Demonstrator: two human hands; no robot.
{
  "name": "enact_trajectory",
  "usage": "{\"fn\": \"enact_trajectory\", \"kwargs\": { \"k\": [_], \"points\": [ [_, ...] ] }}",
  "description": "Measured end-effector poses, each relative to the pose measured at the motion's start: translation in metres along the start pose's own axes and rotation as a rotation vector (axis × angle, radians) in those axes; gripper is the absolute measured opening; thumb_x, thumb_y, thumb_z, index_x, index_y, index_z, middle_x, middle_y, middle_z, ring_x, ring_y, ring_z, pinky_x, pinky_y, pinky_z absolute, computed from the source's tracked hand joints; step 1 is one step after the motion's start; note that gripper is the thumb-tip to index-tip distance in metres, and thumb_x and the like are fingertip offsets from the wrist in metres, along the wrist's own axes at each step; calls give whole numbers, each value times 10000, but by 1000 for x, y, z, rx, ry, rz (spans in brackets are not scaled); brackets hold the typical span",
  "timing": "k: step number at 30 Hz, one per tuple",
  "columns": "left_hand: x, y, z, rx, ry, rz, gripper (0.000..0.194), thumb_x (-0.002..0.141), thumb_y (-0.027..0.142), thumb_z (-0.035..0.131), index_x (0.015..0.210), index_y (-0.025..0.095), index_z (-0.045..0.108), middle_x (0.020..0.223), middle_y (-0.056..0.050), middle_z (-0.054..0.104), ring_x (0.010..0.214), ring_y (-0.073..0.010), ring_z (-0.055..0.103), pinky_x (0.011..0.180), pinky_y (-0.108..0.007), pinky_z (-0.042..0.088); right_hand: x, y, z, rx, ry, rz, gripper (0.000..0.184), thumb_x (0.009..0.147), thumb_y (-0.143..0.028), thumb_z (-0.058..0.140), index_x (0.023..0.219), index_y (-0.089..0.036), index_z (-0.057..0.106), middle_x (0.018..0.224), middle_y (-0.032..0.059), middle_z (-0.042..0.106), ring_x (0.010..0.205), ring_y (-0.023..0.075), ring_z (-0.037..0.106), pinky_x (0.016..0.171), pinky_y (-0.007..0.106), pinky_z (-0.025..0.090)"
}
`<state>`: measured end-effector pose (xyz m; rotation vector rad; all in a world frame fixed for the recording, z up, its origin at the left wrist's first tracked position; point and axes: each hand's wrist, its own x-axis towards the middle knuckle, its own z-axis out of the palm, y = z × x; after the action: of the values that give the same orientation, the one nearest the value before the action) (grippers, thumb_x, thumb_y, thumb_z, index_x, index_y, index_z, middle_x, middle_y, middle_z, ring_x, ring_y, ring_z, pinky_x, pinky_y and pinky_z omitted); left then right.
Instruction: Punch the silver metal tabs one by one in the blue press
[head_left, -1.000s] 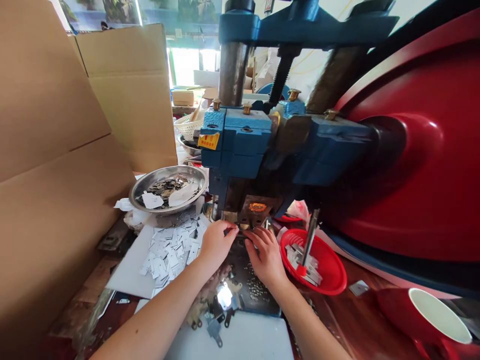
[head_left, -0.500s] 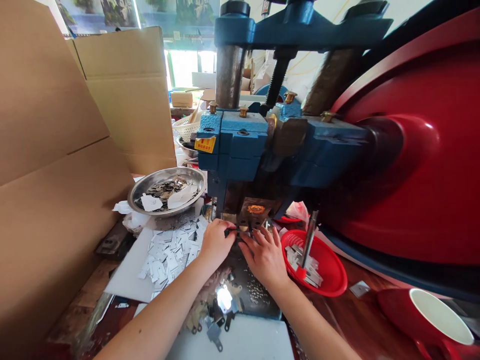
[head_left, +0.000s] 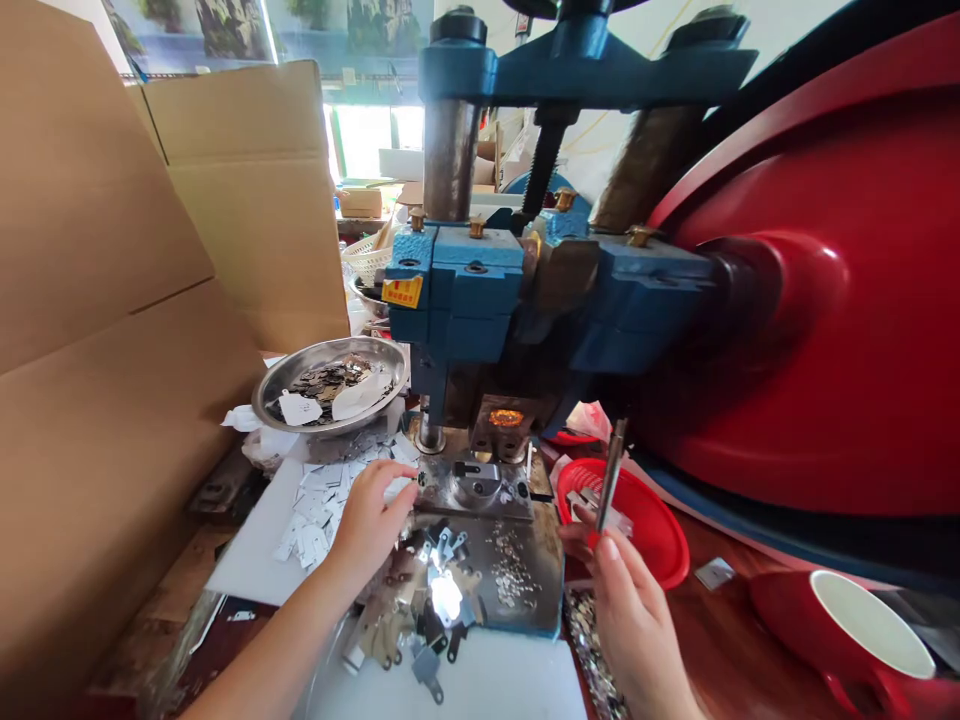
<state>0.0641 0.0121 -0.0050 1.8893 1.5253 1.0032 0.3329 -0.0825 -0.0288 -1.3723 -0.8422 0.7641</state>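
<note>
A blue punch press [head_left: 480,290] stands in front of me, and its die block [head_left: 476,480] lies uncovered. My left hand [head_left: 371,518] rests at the edge of a pile of small white plates [head_left: 322,505], fingers curled in a pinch; what they hold is hidden. My right hand [head_left: 630,610] is closed on a thin metal rod [head_left: 611,475], held upright over the red bowl [head_left: 660,540]. Stamped metal parts [head_left: 431,600] lie in front of the die.
A steel dish [head_left: 330,385] of dark scraps sits at the left behind the plates. Cardboard sheets [head_left: 112,300] wall off the left side. The big red flywheel cover [head_left: 825,300] fills the right. A red cup [head_left: 862,630] stands at the lower right.
Both hands have drawn back from the die. The left went left to the white plates. The right moved back to the red bowl and took hold of the rod that stood in it.
</note>
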Motion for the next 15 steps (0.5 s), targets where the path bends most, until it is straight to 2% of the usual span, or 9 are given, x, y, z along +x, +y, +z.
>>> {"fn": "enact_trajectory", "kwargs": {
  "k": [2,6,8,10,13,15],
  "points": [
    [-9,-6,-6,21,16,5,181,833,275,515,933,239,661,1023,-49,610,1001,-238,566,773,-358,497,1,3,3,-52,20,11,481,763,-570,570,1054,-195,648,881,71,702,875,245,634,782,356,500],
    [-23,-18,-17,74,21,22,187,842,297,502,919,236,660,1002,-42,616,988,-235,570,884,-402,456,5,16,10,86,2,119,619,785,-706,394,1078,-201,601,803,55,688,725,225,637,655,354,511],
    [-28,-22,-20,109,-20,27,188,847,296,490,911,236,656,989,-37,617,976,-231,572,902,-406,442,11,20,16,27,-23,125,587,769,-686,440,1046,-198,612,769,44,681,697,221,631,642,343,504],
    [-32,-23,-20,162,-101,33,184,846,287,488,901,238,656,977,-39,614,967,-233,565,890,-403,440,23,18,28,-160,-66,60,490,746,-611,531,975,-193,644,778,46,683,738,227,630,682,335,493],
    [-35,-18,-16,273,-226,29,169,840,274,502,875,239,663,972,-44,602,963,-239,545,882,-403,423,47,9,55,-419,-179,-140,401,763,-538,528,933,-199,659,895,68,685,851,239,615,766,346,461],
    [-37,-13,-12,344,-275,17,152,834,268,518,866,238,663,978,-45,594,965,-240,534,885,-401,408,61,3,73,-544,-225,-204,357,745,-498,556,919,-204,658,856,61,680,796,229,610,725,336,447]
  ]
}}
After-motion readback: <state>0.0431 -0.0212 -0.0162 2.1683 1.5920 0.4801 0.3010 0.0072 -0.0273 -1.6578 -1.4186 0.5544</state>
